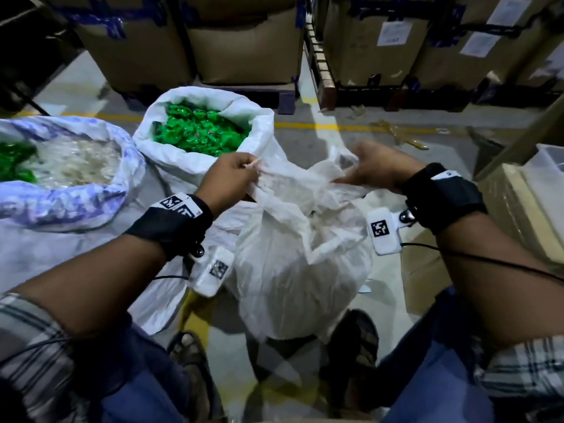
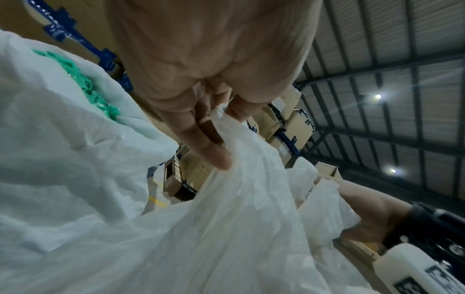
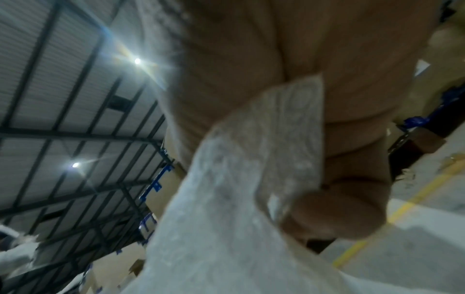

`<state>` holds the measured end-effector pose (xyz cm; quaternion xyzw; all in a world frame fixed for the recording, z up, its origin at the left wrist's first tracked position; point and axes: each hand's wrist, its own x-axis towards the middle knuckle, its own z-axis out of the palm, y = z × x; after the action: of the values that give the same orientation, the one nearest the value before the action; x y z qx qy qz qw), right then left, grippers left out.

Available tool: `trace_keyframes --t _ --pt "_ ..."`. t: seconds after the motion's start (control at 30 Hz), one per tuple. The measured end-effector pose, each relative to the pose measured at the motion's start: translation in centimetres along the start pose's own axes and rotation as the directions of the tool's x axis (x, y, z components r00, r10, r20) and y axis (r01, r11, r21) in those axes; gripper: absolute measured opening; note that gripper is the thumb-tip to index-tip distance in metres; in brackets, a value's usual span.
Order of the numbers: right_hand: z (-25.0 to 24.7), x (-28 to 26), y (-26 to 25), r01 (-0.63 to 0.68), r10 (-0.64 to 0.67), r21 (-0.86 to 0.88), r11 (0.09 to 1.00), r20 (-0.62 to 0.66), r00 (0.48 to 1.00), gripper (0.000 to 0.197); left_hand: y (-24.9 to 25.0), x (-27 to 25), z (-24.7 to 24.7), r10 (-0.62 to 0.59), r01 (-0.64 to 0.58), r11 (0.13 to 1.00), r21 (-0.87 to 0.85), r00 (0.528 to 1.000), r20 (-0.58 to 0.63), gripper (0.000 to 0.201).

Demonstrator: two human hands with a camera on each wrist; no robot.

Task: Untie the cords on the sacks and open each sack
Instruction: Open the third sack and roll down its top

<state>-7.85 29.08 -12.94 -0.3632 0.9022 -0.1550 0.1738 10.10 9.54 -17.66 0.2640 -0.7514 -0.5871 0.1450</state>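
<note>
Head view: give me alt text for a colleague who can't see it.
Left hand and right hand grip opposite edges of a white sack, pulling its mouth apart between the person's feet. Behind it, two opened sacks show green packets.

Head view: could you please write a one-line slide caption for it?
Both hands, left hand and right hand, pull apart the mouth of a white sack beside two opened sacks.
</note>
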Motion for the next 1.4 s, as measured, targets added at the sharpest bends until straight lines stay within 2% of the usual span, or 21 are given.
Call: trace_keyframes --t 0.07,0.13,0.2,0.27,0.33,0.37,0.43,0.53,0.6,0.67,0.73,0.83,0.9,0.97,1.03,1.1,1.17,1.23,1.3,1.37,1.4 --pt "-0.9 0.0 1.4 0.012 -0.006 0.071 0.997 -0.088 0.996 0.015 0.5 0.6 -0.2 0.026 -0.024 0.999 0.027 0.998 -0.064 0.023" --pt "-2.0 0.1 3.4 -0.012 0.025 0.053 0.999 -0.249 0.968 0.019 1.1 1.4 -0.9 0.056 -0.053 0.998 0.022 0.986 -0.158 0.019" --pt "-3.1 0.0 5.6 -0.057 0.085 0.077 0.995 -0.447 0.890 0.023 1.8 2.3 -2.3 0.089 -0.077 0.996 0.053 0.955 -0.282 0.018" --pt "-4.0 -0.5 7.3 -0.091 0.172 0.165 0.982 -0.585 0.793 0.026 2.6 3.1 -3.8 0.140 -0.122 0.990 0.072 0.910 -0.390 0.018" --pt "-4.8 -0.7 8.4 -0.116 0.228 0.211 0.971 -0.660 0.716 0.028 3.1 3.5 -4.3 0.160 -0.172 0.985 0.017 0.869 -0.469 0.013" --pt "-5.0 -0.7 8.7 -0.116 0.238 0.221 0.968 -0.672 0.701 0.028 3.3 3.6 -4.1 0.159 -0.188 0.982 -0.012 0.858 -0.489 0.011" --pt "-4.9 -0.7 8.7 -0.141 0.257 0.228 0.963 -0.638 0.725 0.028 3.0 3.8 -2.8 0.138 -0.193 0.978 -0.075 0.879 -0.457 0.007" --pt "-4.0 -1.3 8.1 -0.230 0.276 0.153 0.961 -0.482 0.832 0.032 2.0 3.8 -0.6 0.018 -0.092 0.975 -0.201 0.939 -0.344 0.007" --pt "-3.7 -2.3 6.6 -0.182 0.223 0.129 0.975 -0.487 0.845 0.035 1.8 3.9 0.0 -0.054 -0.027 0.967 -0.252 0.950 -0.307 0.013" --pt "-3.5 -3.5 4.3 -0.047 0.075 0.062 0.997 -0.600 0.797 0.035 1.8 4.1 0.2 -0.070 -0.004 0.968 -0.251 0.956 -0.284 0.023" --pt "-2.4 -4.9 1.5 0.180 -0.207 -0.108 0.978 -0.629 0.749 0.030 1.7 4.1 0.4 -0.052 -0.007 0.975 -0.222 0.965 -0.259 0.027" --pt "0.4 -6.6 -1.6 0.500 -0.552 -0.233 0.834 -0.370 0.747 0.027 1.9 4.1 1.2 -0.029 -0.019 0.977 -0.210 0.974 -0.226 0.030" --pt "2.3 -6.8 -2.3 0.561 -0.646 -0.363 0.744 -0.180 0.742 0.042 2.0 4.3 1.4 0.002 -0.054 0.977 -0.205 0.969 -0.247 0.035" --pt "3.5 -6.3 -1.8 0.478 -0.592 -0.521 0.707 -0.068 0.803 0.064 2.2 4.7 1.1 0.028 -0.091 0.975 -0.203 0.956 -0.291 0.035" --pt "3.8 -5.6 -0.4 0.293 -0.428 -0.610 0.736 -0.085 0.900 0.079 2.4 5.1 0.2 0.024 -0.114 0.964 -0.238 0.936 -0.352 0.030" --pt "3.0 -4.6 1.5 0.067 -0.195 -0.599 0.798 -0.152 0.969 0.081 2.7 5.6 -1.1 -0.006 -0.120 0.957 -0.266 0.903 -0.430 0.027" --pt "1.7 -4.1 3.6 -0.123 0.031 -0.564 0.817 -0.171 0.985 0.075 2.7 6.2 -2.4 -0.051 -0.113 0.948 -0.297 0.868 -0.494 0.033" --pt "0.9 -4.0 5.0 -0.208 0.146 -0.548 0.810 -0.155 0.977 0.072 2.5 6.5 -2.9 -0.080 -0.137 0.914 -0.381 0.861 -0.502 0.040" --pt "0.9 -4.1 5.0 -0.158 0.065 -0.527 0.835 -0.191 0.979 0.073 2.4 6.6 -2.6 -0.087 -0.146 0.892 -0.429 0.874 -0.478 0.040" --pt "1.6 -4.4 3.5 0.058 -0.190 -0.523 0.851 -0.203 0.960 0.073 2.6 6.4 -1.9 -0.063 -0.158 0.885 -0.439 0.891 -0.449 0.037" --pt "2.1 -4.6 2.7 0.189 -0.323 -0.524 0.830 -0.176 0.930 0.072 2.9 6.2 -1.5 -0.044 -0.173 0.882 -0.438 0.896 -0.442 0.037"
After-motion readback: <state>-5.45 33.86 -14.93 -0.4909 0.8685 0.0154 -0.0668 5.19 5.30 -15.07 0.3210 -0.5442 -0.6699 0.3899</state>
